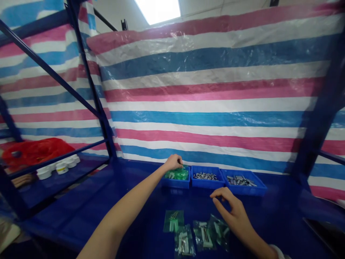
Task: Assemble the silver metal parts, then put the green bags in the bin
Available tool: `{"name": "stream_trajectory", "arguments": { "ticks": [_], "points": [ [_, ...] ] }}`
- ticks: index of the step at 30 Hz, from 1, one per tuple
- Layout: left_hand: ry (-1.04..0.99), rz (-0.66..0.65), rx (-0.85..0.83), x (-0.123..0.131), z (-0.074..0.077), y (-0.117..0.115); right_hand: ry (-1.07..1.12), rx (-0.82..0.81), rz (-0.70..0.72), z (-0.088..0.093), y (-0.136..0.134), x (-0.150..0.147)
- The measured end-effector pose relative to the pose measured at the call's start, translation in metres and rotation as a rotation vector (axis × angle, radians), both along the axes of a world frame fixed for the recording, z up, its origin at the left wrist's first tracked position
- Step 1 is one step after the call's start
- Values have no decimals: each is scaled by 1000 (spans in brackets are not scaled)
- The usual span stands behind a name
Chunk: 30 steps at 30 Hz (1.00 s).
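My left hand (174, 162) reaches over the left blue bin, its fingers pinched at the green items (176, 174) inside; what they hold is too small to name. Above the table, in front of the middle and right bins, hovers my right hand (229, 205), thumb and index finger apart with nothing visible between them. The middle bin (207, 184) contains small metal pieces, and the right bin (246, 190) has longer grey metal pieces. Several clear bags lie below the hands, among them one with green and brass-coloured parts (174, 221) and one with white parts (184, 242).
Blue metal posts (94, 79) and a striped plastic sheet (210, 93) enclose the blue table (134, 216). On the left stand white tubs (61, 168) beside a red bag (40, 151), near another person's hand. A dark flat object (326, 233) sits at the right edge.
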State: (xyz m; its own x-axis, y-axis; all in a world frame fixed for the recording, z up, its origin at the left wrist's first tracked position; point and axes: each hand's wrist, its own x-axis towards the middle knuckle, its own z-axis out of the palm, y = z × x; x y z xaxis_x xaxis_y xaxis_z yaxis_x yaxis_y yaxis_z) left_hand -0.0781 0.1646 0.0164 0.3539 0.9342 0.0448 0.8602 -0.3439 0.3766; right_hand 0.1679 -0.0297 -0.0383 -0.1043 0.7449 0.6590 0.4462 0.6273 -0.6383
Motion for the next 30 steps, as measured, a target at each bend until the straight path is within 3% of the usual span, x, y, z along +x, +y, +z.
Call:
{"name": "stream_trajectory", "arguments": {
  "ticks": [7,15,19,23,26,30],
  "points": [
    [45,10,69,3,9,-1,-6,-20,-30,-4,6,2],
    [173,43,95,16,8,-22,-80,-58,-10,-13,16,-2],
    [182,40,71,20,12,-22,-165,-56,64,-4,29,-11],
    [123,9,97,15,28,-26,-236,-95,146,13,38,-20],
    [24,-8,195,10,39,-50,-291,-154,188,21,32,-25],
    [-122,-13,290,-5,33,-119,-375,-184,260,20,13,-42]
  ]
}}
